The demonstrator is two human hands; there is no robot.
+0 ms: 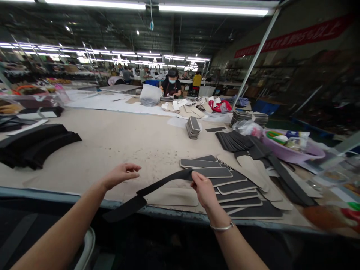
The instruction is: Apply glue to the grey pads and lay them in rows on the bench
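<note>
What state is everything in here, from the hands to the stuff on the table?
Left hand: empty, fingers loosely curled
Right hand: pinching one end of the black strip
Black strip: bowed
Grey panels with beige borders: fanned out, overlapping
Small panel stack: standing
Curved black pieces: piled up
Purple basin: open, holding mixed items
Ceiling lights: lit

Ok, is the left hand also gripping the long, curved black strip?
No, the right hand alone pinches the strip, while the left hand is apart from it, loosely curled.

A black strip, one end held, curves down leftward.
</note>
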